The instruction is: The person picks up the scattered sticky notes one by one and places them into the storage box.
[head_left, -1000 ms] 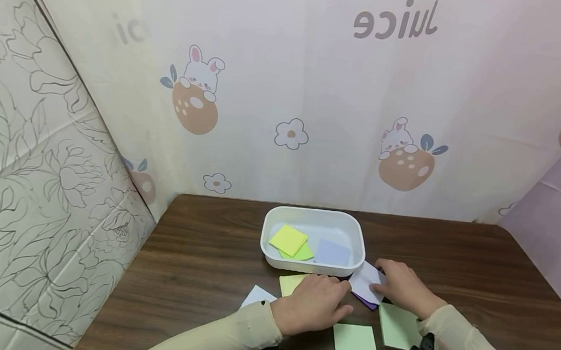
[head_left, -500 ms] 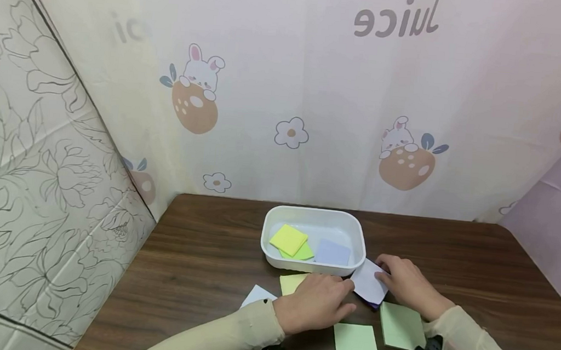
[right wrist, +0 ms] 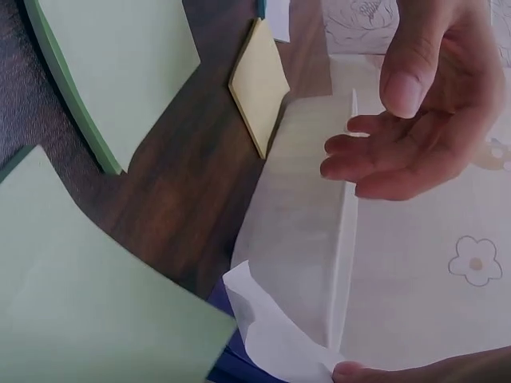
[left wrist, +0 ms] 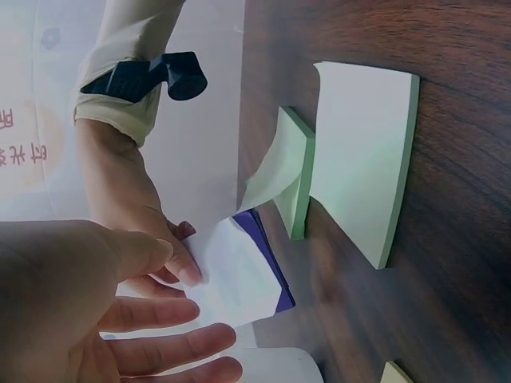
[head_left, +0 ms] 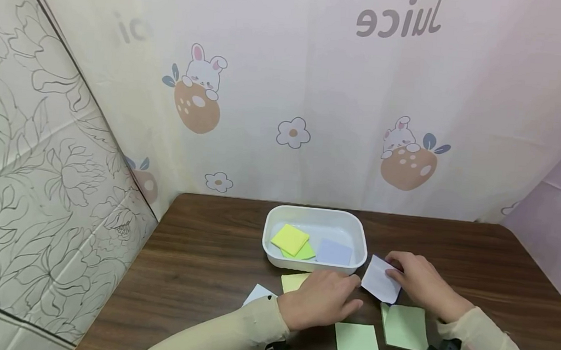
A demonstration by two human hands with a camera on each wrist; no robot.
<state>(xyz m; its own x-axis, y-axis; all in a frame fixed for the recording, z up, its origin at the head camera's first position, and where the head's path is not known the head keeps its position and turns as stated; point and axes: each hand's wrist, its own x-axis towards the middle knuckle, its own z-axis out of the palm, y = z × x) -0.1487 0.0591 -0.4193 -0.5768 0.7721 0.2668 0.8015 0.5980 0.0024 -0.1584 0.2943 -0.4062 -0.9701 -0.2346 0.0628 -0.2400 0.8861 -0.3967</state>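
My right hand point(head_left: 422, 282) pinches a sticky-note pad point(head_left: 379, 279) by its right edge, just right of the white tray. The pad has a white top and purple layers beneath, which show along its edge in the left wrist view point(left wrist: 267, 259). In the right wrist view a white sheet point(right wrist: 271, 331) curls up over the purple. My left hand point(head_left: 320, 299) hovers with fingers spread and holds nothing; its fingertips are close to the pad's left side. Under it, a yellow pad point(head_left: 292, 281) and a white-blue pad point(head_left: 257, 294) are partly hidden.
The white tray point(head_left: 273, 262) holds yellow, lime and pale-blue pads. Nearer me lie two pale green pads, one in front point(head_left: 358, 347) and one to the right point(head_left: 406, 328), whose top sheet lifts at a corner. Patterned curtains stand behind and left of the wooden table point(head_left: 195, 256).
My right hand has drawn the white-and-purple pad rightward, away from the tray. A sheet of the right green pad now lifts at its corner. The left hand has shifted slightly right.
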